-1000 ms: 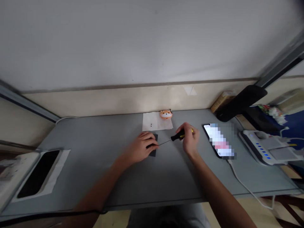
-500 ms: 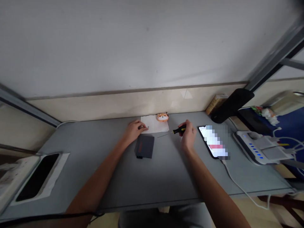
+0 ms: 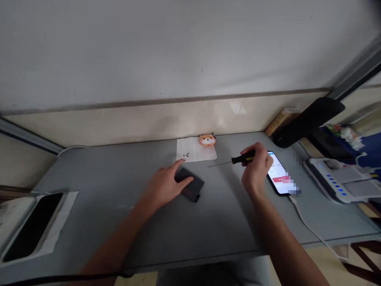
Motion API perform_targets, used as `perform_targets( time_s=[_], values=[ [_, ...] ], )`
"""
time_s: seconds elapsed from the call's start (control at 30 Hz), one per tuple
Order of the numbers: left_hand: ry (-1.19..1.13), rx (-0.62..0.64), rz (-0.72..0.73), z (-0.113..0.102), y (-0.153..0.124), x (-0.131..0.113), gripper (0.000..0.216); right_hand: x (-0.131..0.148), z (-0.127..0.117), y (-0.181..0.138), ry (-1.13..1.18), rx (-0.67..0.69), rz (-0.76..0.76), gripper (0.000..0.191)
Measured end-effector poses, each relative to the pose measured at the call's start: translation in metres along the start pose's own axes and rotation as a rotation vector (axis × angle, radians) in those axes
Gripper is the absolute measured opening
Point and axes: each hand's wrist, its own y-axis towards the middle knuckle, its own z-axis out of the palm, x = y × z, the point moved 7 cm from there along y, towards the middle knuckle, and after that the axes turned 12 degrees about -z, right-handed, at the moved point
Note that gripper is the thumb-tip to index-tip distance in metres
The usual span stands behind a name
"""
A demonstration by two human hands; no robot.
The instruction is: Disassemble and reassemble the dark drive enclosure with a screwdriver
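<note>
My left hand (image 3: 167, 183) has its thumb and fingers around a dark grey flat rectangular device (image 3: 190, 184), which lies turned at an angle on the table. The device is slightly blurred, and its left side is hidden by the hand. My right hand (image 3: 256, 165) is closed around the black and yellow handle of a screwdriver (image 3: 241, 159), whose thin shaft points left above the table. Several tiny dark pieces, which look like screws (image 3: 186, 155), lie on a white paper sheet (image 3: 195, 153) just beyond the left hand. An orange animal-face case (image 3: 207, 140) rests on the sheet's back edge.
A lit phone (image 3: 281, 176) with a white cable lies right of my right hand. Farther right are a power strip (image 3: 330, 178), a black cylinder (image 3: 309, 121) and a book (image 3: 281, 119). A dark phone-like slab (image 3: 34, 226) lies at the left. The wall (image 3: 149, 123) borders the table's back.
My left hand has come from the paper down onto the grey device, which is now turned. My right hand has moved right with the screwdriver. The whole view has shifted a little.
</note>
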Motion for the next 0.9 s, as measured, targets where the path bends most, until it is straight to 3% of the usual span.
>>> perform_targets(
  time_s=[0.07,0.1,0.2,0.3,0.43,0.53,0.63,0.7,0.8,0.9],
  values=[
    [-0.013,0.037,-0.018,0.004,-0.004,-0.001,0.047,0.013,0.002,-0.001,-0.083,0.101,-0.139,0.044],
    [-0.033,0.133,0.027,0.008,-0.007,-0.004,0.044,0.019,0.005,-0.003,-0.122,0.178,-0.204,0.044],
    [-0.064,0.356,0.153,0.01,-0.016,-0.01,0.064,0.033,0.021,-0.014,-0.199,0.448,-0.393,0.046],
    [-0.012,0.357,0.164,0.004,-0.017,-0.009,0.067,0.043,0.033,-0.029,-0.183,0.613,-0.574,0.047],
    [0.046,0.238,0.223,0.012,-0.015,-0.015,0.066,0.05,0.032,-0.04,-0.118,0.572,-0.779,0.043],
    [0.043,0.14,0.252,0.024,-0.014,-0.016,0.071,0.052,0.016,-0.041,-0.057,0.338,-0.891,0.039],
    [0.03,0.079,0.266,0.032,-0.011,-0.013,0.075,0.05,0.005,-0.043,0.072,0.13,-0.829,0.038],
    [0.034,0.073,0.267,0.034,-0.009,-0.011,0.082,0.051,0.019,-0.051,0.12,0.273,-0.766,0.036],
    [0.056,0.093,0.295,0.03,-0.009,-0.01,0.086,0.062,0.041,-0.074,0.083,0.551,-0.85,0.031],
    [0.09,0.125,0.349,0.024,-0.01,-0.012,0.079,0.064,0.047,-0.08,0.013,0.628,-0.882,0.029]
  ],
)
